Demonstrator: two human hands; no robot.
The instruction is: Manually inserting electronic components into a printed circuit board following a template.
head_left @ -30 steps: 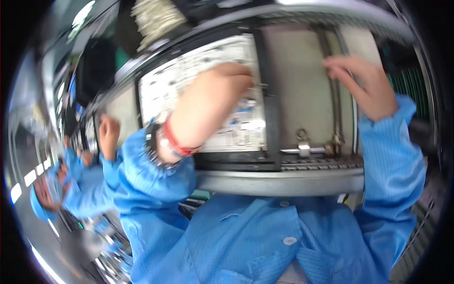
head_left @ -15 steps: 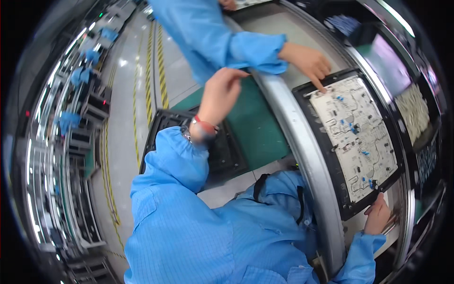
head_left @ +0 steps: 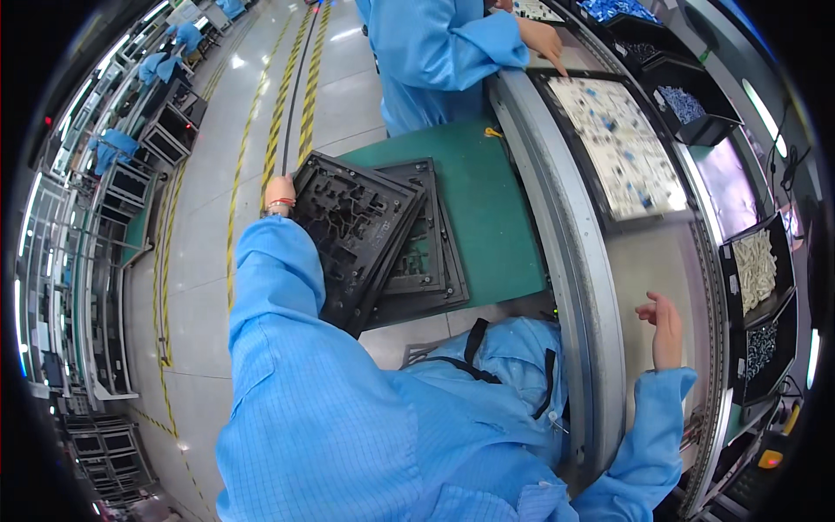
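Observation:
My left hand (head_left: 280,190), with a red band at its wrist, grips the left edge of the top black slotted tray (head_left: 352,222); its fingertips are partly hidden. That tray lies askew on more black trays (head_left: 426,252), on a green-topped surface. My right hand (head_left: 665,329) hovers over the pale conveyor line (head_left: 648,270), fingers apart and holding nothing. Ahead of it, a white circuit board (head_left: 613,143) with blue parts sits in a black frame on the line. Another person's hand (head_left: 541,39) points at or touches the far left corner of that frame.
A metal rail (head_left: 557,226) runs between the green surface (head_left: 487,200) and the line. Along the right side stand black bins with pale parts (head_left: 755,271), dark screws (head_left: 761,352) and bluish hardware (head_left: 681,104). The other person's blue sleeve (head_left: 452,52) is at the top.
My left hand has come down from the air to the top black tray's edge. My right hand has left the framed board, which now lies farther up the line. The view has shifted.

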